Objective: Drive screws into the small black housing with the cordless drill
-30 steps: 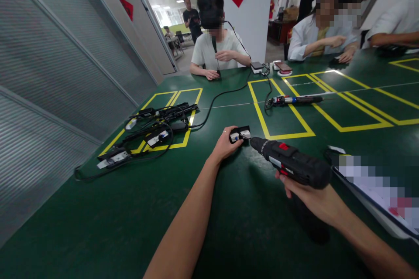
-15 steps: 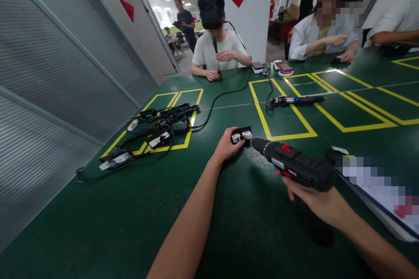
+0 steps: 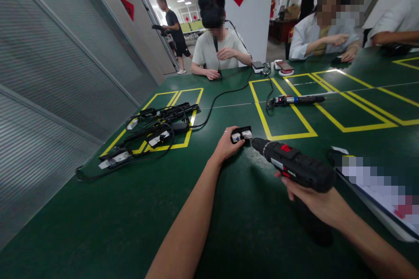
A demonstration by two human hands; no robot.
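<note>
My left hand (image 3: 228, 144) is closed on a small black-and-white box-shaped part (image 3: 246, 133), holding it against the green table. A blue spot shows on the part beside my fingers. In my right hand (image 3: 312, 200) is a black cordless drill (image 3: 294, 163) with red accents, gripped by its handle. The drill points left, and its chuck is close to the part's right side. Whether the bit's tip touches the part is too small to tell.
Black devices with cables (image 3: 160, 135) lie on the left in yellow-taped outlines. An electric screwdriver (image 3: 297, 100) rests beyond the drill, its cord to the left. A blurred-out tablet-like object (image 3: 376, 196) lies at right. Across the green table (image 3: 131, 226), a person (image 3: 219, 48) holds a screwdriver.
Both my hands, the part and the drill stay almost where they were. In the background, a standing person has walked to the left.
</note>
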